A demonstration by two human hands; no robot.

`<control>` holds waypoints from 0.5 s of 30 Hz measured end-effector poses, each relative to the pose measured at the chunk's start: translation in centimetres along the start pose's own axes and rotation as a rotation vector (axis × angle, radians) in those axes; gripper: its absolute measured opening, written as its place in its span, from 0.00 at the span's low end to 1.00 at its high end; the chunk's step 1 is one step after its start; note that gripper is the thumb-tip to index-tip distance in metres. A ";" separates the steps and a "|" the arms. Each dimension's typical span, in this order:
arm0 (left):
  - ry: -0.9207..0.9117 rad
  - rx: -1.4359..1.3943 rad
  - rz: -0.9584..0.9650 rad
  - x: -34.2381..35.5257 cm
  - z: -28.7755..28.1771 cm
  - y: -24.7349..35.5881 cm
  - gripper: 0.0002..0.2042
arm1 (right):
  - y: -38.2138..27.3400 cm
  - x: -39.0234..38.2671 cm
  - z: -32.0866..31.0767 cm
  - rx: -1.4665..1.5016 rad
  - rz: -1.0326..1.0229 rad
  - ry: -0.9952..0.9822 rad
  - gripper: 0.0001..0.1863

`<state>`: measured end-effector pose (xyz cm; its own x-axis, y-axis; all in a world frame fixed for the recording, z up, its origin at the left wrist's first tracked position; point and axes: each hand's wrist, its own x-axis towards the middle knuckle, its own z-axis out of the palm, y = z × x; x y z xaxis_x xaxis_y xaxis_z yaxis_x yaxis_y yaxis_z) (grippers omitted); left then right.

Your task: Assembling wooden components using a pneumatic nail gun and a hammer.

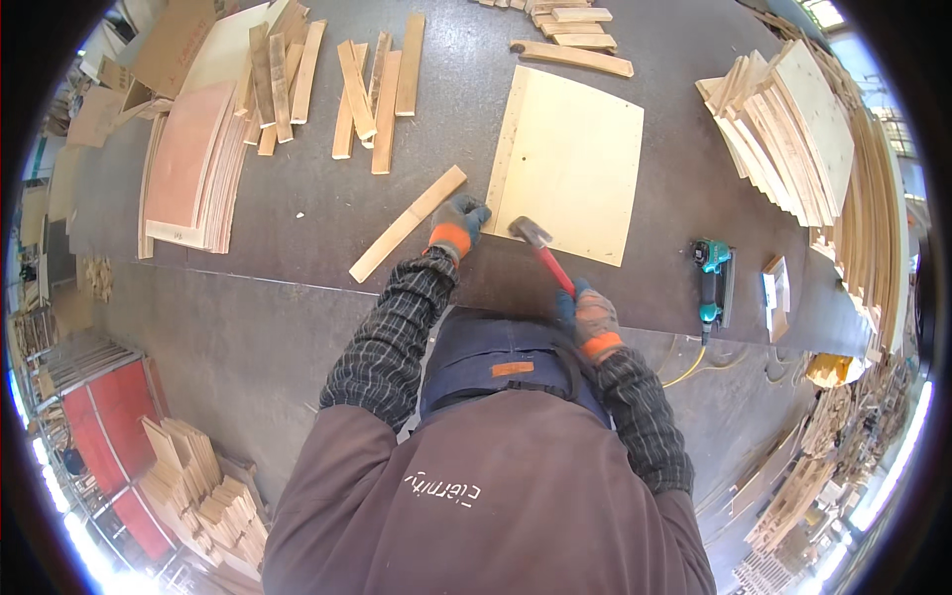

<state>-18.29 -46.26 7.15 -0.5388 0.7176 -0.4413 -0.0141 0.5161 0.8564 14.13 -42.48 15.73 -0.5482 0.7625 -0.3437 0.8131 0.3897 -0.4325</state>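
Note:
My right hand (592, 319), in a grey and orange glove, grips the red handle of a hammer (541, 251). The hammer's metal head rests near the lower left corner of a pale plywood panel (575, 164) lying flat on the dark workbench. My gloved left hand (458, 222) presses on the bench at the panel's left edge, fingers bent down. A loose wooden slat (408, 223) lies diagonally just left of that hand.
Several slats (372, 84) lie scattered at the back. A stack of reddish plywood sheets (193, 164) sits far left, a fanned pile of panels (788, 124) at right. A green nail gun (711, 283) with a yellow hose lies right of the panel. The dark workbench (297, 258) spreads around.

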 end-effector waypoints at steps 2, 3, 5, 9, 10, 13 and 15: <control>0.037 0.150 0.073 -1.1 0.4 0.0 0.14 | 1.0 -1.9 -1.3 0.025 0.001 0.039 0.18; 0.082 0.301 0.147 -1.5 0.6 0.3 0.18 | 1.2 -3.4 -2.5 0.063 0.073 0.089 0.18; 0.042 0.425 0.076 -2.4 1.2 3.3 0.20 | 2.7 -5.8 -4.1 0.093 0.175 0.161 0.19; -0.027 0.382 -0.015 -1.7 -0.2 2.9 0.23 | 8.1 -6.9 -4.4 0.102 0.357 0.355 0.21; -0.013 0.381 0.022 -1.8 -0.2 3.0 0.21 | 9.9 -6.8 -4.5 0.077 0.396 0.404 0.22; -0.007 0.434 0.015 -1.9 -0.6 3.5 0.19 | 12.5 -5.6 -6.3 0.026 0.471 0.504 0.23; 0.010 0.471 0.025 -2.4 0.4 4.2 0.18 | 16.7 -4.7 -6.3 -0.129 0.536 0.549 0.19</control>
<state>-16.75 -45.66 11.66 -0.5421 0.7291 -0.4177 0.3812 0.6564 0.6510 31.50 -36.31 15.38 0.0746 0.9972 -0.0020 0.9747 -0.0733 -0.2113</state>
